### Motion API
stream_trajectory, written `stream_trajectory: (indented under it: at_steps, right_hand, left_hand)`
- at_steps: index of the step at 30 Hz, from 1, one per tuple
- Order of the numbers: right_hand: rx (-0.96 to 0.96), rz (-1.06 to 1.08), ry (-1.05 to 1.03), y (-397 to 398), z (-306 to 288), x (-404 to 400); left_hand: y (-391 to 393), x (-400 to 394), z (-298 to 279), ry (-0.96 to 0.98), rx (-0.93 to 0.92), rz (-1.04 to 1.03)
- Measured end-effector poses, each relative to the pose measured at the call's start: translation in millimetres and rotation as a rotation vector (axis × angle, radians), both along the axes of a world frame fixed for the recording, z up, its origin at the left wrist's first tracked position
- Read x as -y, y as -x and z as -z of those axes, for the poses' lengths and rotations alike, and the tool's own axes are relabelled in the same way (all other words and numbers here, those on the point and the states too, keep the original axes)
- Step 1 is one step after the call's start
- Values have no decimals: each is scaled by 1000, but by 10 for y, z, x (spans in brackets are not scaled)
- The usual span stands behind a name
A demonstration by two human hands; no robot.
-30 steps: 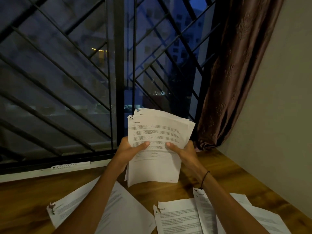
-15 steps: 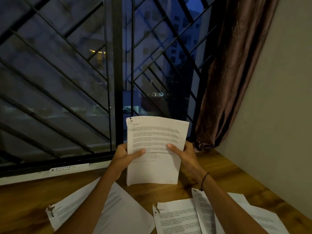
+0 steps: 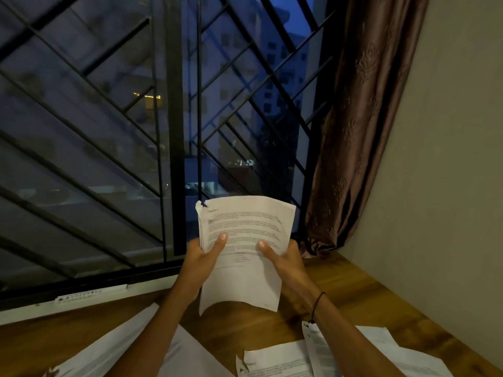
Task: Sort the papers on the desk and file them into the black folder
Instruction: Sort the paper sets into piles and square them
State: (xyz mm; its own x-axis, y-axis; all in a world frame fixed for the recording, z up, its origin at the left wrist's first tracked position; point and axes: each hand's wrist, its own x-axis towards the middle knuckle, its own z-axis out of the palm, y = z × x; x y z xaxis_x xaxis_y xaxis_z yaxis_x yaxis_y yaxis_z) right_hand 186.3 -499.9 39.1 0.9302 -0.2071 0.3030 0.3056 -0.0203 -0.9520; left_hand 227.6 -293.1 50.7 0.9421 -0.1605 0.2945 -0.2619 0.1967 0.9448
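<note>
A stack of printed white papers (image 3: 245, 227) stands upright above the wooden desk (image 3: 353, 289), its lower edge curling. My left hand (image 3: 201, 259) grips its left edge with the thumb across the front page. My right hand (image 3: 285, 265) grips the right edge the same way. More printed sheets lie flat on the desk: one group at the lower left (image 3: 114, 352), another at the lower right (image 3: 277, 363), partly hidden under my forearms. No black folder is in view.
A barred window (image 3: 168, 131) fills the back, with a white sill strip (image 3: 81, 293) below it. A brown curtain (image 3: 362, 131) hangs at the right, beside a plain wall (image 3: 449, 186). Bare desk wood shows between the paper groups.
The fanned sheets have been squared into one even stack, held a little lower and closer. The bottom edge now curls. Both hands keep their grip.
</note>
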Motion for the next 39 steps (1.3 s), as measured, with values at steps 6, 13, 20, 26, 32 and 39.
stream_trajectory:
  at_steps: [6,13,20,26,32,39]
  right_hand:
    - [-86,24,34,-15,192,-7]
    - [-23,5,-6,-38,87,-10]
    - [-25,29,31,-59,145,-74]
    - [-72,60,89,-20,184,-177]
    - [-38,85,118,78,17,-215]
    - [125,106,846,15,-438,-214]
  left_hand:
    - [41,0,155,-72,-48,59]
    - [-101,-73,168,-10,-8,41]
    - [-152,-56,291,-42,-56,-27]
    - [-148,-129,407,-72,-101,-21]
    - [-1,-251,286,-38,-79,33]
    - [198,-1164,-373,-150,339,-265]
